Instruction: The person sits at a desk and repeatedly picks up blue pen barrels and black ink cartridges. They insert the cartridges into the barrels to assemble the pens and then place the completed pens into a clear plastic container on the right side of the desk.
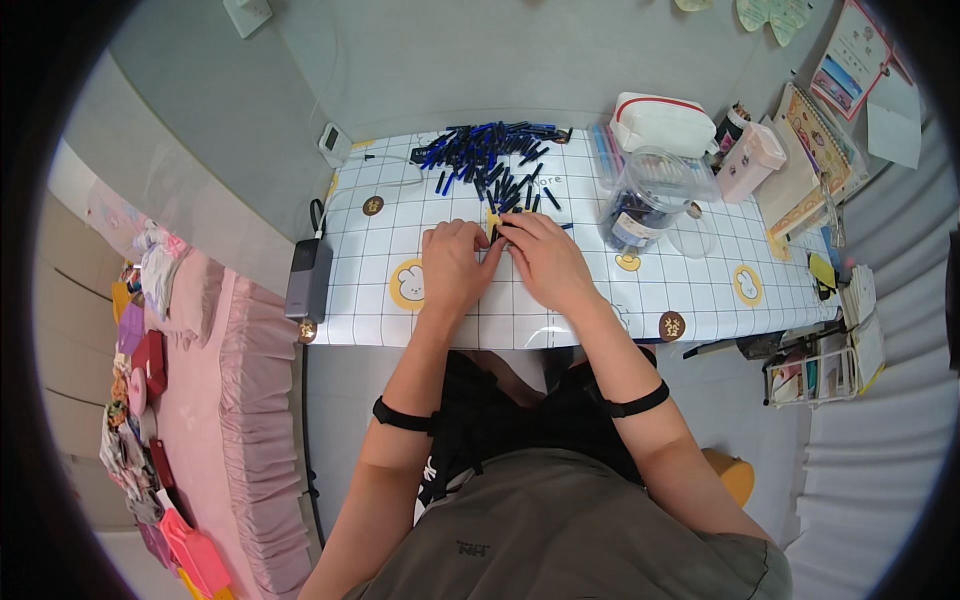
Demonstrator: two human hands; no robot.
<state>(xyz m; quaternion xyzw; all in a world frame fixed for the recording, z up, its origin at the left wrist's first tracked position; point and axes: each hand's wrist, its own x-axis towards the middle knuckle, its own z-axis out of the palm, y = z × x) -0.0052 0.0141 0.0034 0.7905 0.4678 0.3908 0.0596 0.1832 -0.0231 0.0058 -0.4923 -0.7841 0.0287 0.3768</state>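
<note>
Both of my hands meet near the middle of the table, fingers bent inward. My left hand [457, 262] and my right hand [552, 262] are closed at the fingertips around a small dark ink cartridge [495, 233], mostly covered by fingers. Just beyond them lies a loose heap of dark blue and black ink cartridges [485, 155], with several strewn toward my fingertips. A clear plastic tub [633, 215] to the right holds more dark cartridges in its lower part. Its round clear lid [692, 235] appears to lie beside it.
A white grid-patterned cloth [370, 260] covers the table. On its left edge stands a dark grey power bank [309, 280] with a cable. Behind the tub sit a white pouch with red trim [662, 125] and a pink box [752, 160]. A pink-covered bed [200, 380] is at the left.
</note>
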